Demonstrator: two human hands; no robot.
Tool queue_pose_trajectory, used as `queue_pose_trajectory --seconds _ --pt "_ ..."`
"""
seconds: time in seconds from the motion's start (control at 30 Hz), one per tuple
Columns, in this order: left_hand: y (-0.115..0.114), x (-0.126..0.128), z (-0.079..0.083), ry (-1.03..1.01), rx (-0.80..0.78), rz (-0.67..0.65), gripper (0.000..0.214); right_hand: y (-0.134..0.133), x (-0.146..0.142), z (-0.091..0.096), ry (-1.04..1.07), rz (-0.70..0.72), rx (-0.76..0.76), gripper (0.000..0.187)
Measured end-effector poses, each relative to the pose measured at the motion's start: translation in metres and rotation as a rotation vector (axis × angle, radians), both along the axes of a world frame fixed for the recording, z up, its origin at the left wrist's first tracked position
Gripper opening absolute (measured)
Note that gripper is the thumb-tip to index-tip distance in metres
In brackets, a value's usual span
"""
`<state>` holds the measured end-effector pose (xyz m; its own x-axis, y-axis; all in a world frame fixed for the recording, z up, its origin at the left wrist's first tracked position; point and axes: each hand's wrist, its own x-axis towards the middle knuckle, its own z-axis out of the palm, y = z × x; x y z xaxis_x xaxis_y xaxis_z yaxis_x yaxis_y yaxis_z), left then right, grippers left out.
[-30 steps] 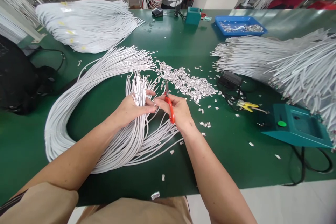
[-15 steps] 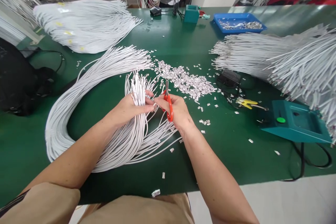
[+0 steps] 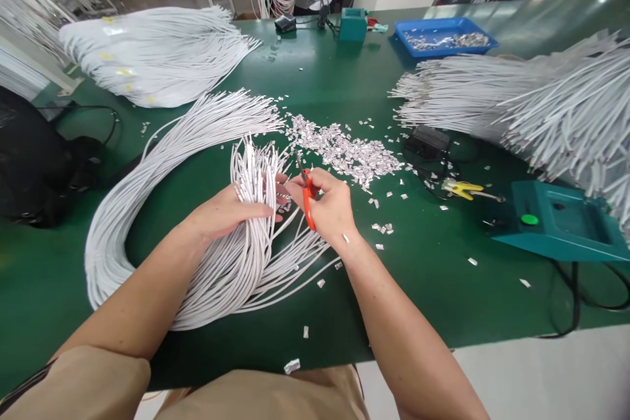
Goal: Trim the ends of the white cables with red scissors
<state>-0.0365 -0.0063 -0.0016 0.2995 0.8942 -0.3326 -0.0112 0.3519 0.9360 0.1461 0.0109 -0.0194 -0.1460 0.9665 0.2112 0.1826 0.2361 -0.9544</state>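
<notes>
Head view: mid-frame, my left hand (image 3: 226, 211) grasps a bunch of white cables (image 3: 254, 233), its long axis running up the frame with the gathered ends topmost. My right hand (image 3: 335, 205), just right of the bunch and farther from it than the left, grips red-handled scissors (image 3: 308, 205), blades toward the upper left. Silvery scraps (image 3: 344, 149) lie on the counter (image 3: 418, 295).
</notes>
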Motion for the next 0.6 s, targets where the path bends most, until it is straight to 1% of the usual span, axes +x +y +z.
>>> queue_pose_trajectory --seconds 0.1,0.17,0.27,0.33,0.37,0.5,0.6 --pt "-0.001 0.006 0.0002 0.085 0.051 -0.005 0.046 -0.0015 -0.0031 -0.0008 0.023 0.034 -0.082 0.029" --pt "-0.0015 0.0079 -0.0008 0.151 0.084 0.014 0.033 -0.0011 -0.0033 -0.0021 -0.001 0.037 -0.113 0.026" --pt "-0.0011 0.0067 -0.0027 0.194 0.108 0.1 0.017 -0.0001 -0.0022 -0.0043 -0.052 0.011 -0.146 0.019" --pt "-0.0003 0.005 -0.0033 0.18 0.106 0.158 0.018 0.0005 -0.0017 -0.0051 -0.058 0.007 -0.159 0.017" --pt "0.0 0.0045 -0.0033 0.179 0.104 0.163 0.019 0.0007 -0.0017 -0.0051 -0.048 0.003 -0.163 0.018" --pt "-0.0019 0.0055 -0.0028 0.243 0.138 0.05 0.015 0.0008 -0.0033 -0.0034 0.05 -0.026 -0.126 0.022" --pt "-0.0048 0.0073 -0.0036 0.282 0.158 0.049 0.027 0.0003 -0.0045 -0.002 0.079 -0.007 -0.117 0.017"
